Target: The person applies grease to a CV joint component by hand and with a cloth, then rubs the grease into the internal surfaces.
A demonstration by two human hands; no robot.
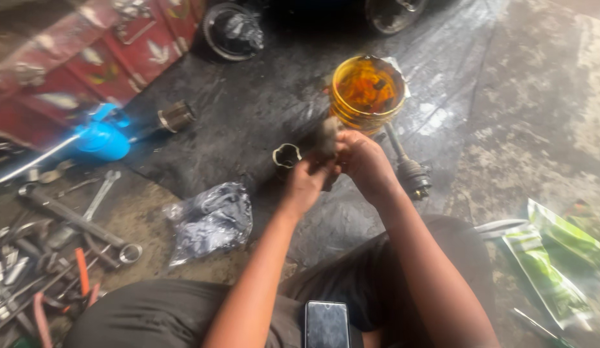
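1. Where the floor meets the left edge of the view, loose wrenches [97, 200] and orange-handled pliers [82, 270] lie in a heap of tools, with a blue plastic bottle [103, 138] above them at the edge of a black plastic sheet [261, 96].
2. A crumpled clear bag [210, 219] with dark contents lies on the floor just left of the person's left forearm, at the near edge of the sheet.
3. A short metal cup-shaped part [286, 156] sits on the sheet just beside the left hand.
4. The left hand [306, 183] is closed around the lower end of a small greyish part [327, 136], which is blurred and hard to identify.
5. The right hand [364, 161] touches the left, its fingers curled onto the same part; both hands hold it above the sheet, near its middle.
6. A yellow bucket [367, 90] of amber liquid stands on the sheet just behind the hands.
7. A drive shaft [406, 164] with a dark joint lies to the right of the right hand.
8. Green packets [558, 258] lie on the floor near the right edge.
9. A phone [326, 324] rests on the person's lap.
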